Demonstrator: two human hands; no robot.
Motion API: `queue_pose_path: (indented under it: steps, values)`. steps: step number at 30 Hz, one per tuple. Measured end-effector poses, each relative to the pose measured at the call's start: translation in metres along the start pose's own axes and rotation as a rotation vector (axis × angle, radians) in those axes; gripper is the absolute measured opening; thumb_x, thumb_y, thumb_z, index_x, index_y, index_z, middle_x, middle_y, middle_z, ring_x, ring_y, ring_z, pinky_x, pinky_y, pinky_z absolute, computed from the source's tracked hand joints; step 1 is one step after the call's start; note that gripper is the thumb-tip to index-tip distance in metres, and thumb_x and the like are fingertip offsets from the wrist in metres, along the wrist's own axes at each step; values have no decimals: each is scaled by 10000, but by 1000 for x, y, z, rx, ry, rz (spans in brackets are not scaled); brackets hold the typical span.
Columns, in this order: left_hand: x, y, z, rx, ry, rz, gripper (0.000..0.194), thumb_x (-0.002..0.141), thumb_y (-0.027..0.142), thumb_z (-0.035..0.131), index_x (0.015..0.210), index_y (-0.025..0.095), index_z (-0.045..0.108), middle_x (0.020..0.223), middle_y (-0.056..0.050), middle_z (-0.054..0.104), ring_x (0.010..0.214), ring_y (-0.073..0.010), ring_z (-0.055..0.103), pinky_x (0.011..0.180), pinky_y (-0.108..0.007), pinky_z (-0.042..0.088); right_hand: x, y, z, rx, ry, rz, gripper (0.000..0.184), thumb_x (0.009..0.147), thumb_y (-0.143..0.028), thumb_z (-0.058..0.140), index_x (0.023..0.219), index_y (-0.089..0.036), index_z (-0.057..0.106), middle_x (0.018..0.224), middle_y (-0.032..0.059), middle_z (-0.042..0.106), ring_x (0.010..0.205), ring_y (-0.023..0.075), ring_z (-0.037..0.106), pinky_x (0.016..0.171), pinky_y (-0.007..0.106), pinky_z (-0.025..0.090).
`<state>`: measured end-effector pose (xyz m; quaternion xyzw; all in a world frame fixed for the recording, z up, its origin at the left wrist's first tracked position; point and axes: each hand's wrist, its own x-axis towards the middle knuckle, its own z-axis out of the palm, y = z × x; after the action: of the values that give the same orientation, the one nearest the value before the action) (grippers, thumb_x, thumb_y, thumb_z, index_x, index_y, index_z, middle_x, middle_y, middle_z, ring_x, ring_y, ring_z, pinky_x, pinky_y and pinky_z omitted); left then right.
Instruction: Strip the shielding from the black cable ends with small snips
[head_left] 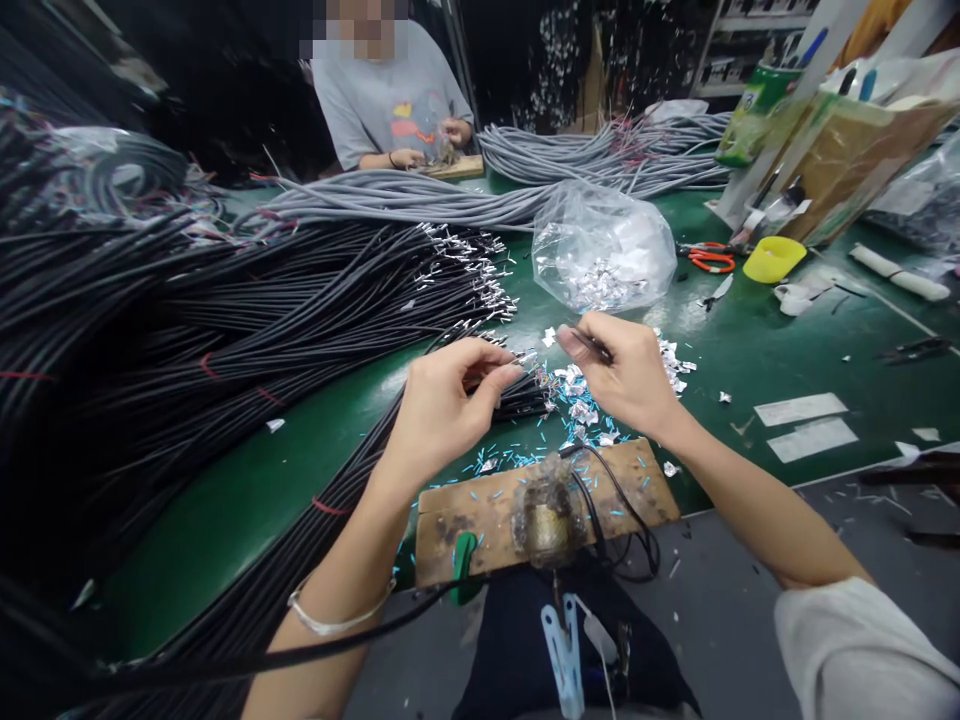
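My left hand (450, 400) is closed in a pinch, with thin, light wire ends (529, 358) showing at its fingertips; the rest of what it grips is hidden by the fingers. My right hand (626, 375) is wrapped round a slim dark tool (592, 345), its kind unclear, just right of the left fingertips. Below both hands lie crumpled foil scraps (581, 412) and many short blue wire clippings (517, 458). A bundle of black cables (337, 320) with stripped silvery ends spreads to the left, partly behind my left hand.
A wooden board (480, 510) with a lumpy fixture (547, 520) sits at the table's near edge. Beyond are a clear plastic bag (604, 245), orange-handled scissors (711, 260), a yellow tape ring (774, 260) and grey cables (420, 198). A co-worker (390, 100) sits across.
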<state>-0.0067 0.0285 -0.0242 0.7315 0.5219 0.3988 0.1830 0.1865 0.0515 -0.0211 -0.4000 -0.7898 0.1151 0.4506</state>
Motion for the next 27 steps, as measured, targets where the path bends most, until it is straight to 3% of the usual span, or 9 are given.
queue_pose_path:
  steps: [8,15,23,27]
  values:
    - [-4,5,-4,3,-28,20,226,806,306,605,973,173,678,798,-38,698,669,-123,622,591,-219,487,-1,0,5,149,-81,-5,111,834,-241,575,772,-157,613,717,-16,597,603,71,477,581,222,353]
    - [-8,11,-1,46,62,63,150,790,303,632,797,167,694,701,-17,672,594,-108,595,555,-219,473,-1,-3,4,239,-126,71,217,854,-306,549,720,-150,620,648,-17,561,572,72,443,551,228,335]
    - [-11,16,2,117,197,204,54,776,199,654,743,158,667,641,20,597,548,-66,515,524,-194,408,-3,-12,2,303,-132,116,199,826,-310,590,809,-133,679,671,0,605,530,63,442,485,215,323]
    - [-10,16,0,170,179,233,53,791,201,640,791,159,672,670,14,611,570,-71,527,532,-196,407,-5,-12,6,292,-103,134,179,825,-298,596,800,-139,674,662,-6,604,543,66,452,511,217,347]
